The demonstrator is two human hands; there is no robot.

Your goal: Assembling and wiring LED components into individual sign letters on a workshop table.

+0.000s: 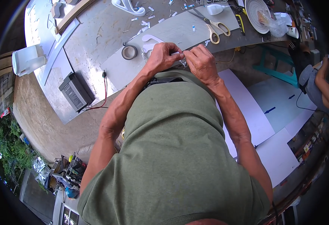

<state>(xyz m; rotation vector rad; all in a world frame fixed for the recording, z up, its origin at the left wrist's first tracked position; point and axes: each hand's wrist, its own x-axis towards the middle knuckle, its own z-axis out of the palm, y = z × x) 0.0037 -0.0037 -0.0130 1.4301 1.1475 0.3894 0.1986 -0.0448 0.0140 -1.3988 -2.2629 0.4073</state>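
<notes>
Fingers [173, 50] of the left hand [163, 57] and right hand [202, 63] are pinched narrow on a small clear piece [182, 59], held between them above the near edge of the grey surface [97, 41]. Just left of the hands a tape roll [129, 52] lies by a white curved cutout [151, 38]; scissors [213, 26] lie beyond, with open grey board between. Farther left, a black box [75, 91] sits at the surface's near edge, well apart from the hands.
</notes>
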